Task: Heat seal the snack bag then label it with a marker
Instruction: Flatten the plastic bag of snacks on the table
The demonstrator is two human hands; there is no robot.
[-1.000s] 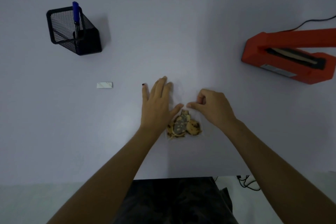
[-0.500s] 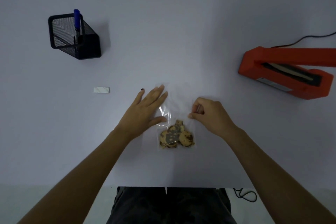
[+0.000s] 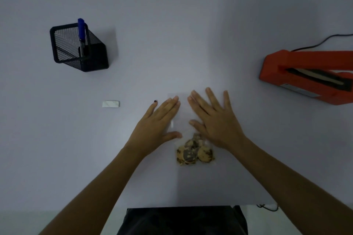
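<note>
A clear snack bag (image 3: 184, 120) lies flat on the white table, with several cookies (image 3: 193, 153) bunched at its near end. My left hand (image 3: 158, 126) rests flat on the bag's left side, fingers spread. My right hand (image 3: 214, 120) lies flat on the bag's right side, fingers apart, its heel next to the cookies. Neither hand holds anything. An orange heat sealer (image 3: 309, 76) sits at the right edge with its arm raised. A blue marker (image 3: 81, 33) stands in a black mesh holder (image 3: 80, 47) at the far left.
A small white label (image 3: 111, 104) lies on the table left of my left hand. The sealer's black cable (image 3: 321, 43) runs off to the right. The table's near edge (image 3: 181, 205) is just below the cookies, with my dark-clothed lap beneath it.
My right hand has unfolded from a pinch on the bag's edge to a flat palm on the bag. My left hand stays flat on the bag's left side.
</note>
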